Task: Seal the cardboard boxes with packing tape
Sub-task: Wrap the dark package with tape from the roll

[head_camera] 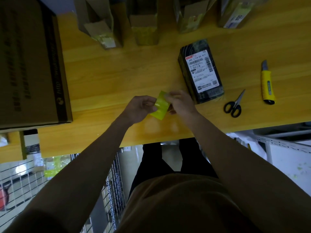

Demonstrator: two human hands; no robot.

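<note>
A short strip of yellow-green packing tape [161,105] is held just above the wooden table [117,73], near its front edge. My left hand [140,109] pinches the strip's left edge. My right hand [180,102] pinches its upper right end. To the right of my hands lies a black box [201,71] wrapped in clear film, with a white shipping label on top. Several open cardboard boxes [144,22] stand in a row along the back of the table, some with yellow-green tape on them.
A large closed carton [30,61] fills the table's left side. Black-handled scissors [234,105] and a yellow utility knife [267,84] lie at the right. A wire cage [111,174] stands below the table edge, and white shelving [282,148] is at the lower right.
</note>
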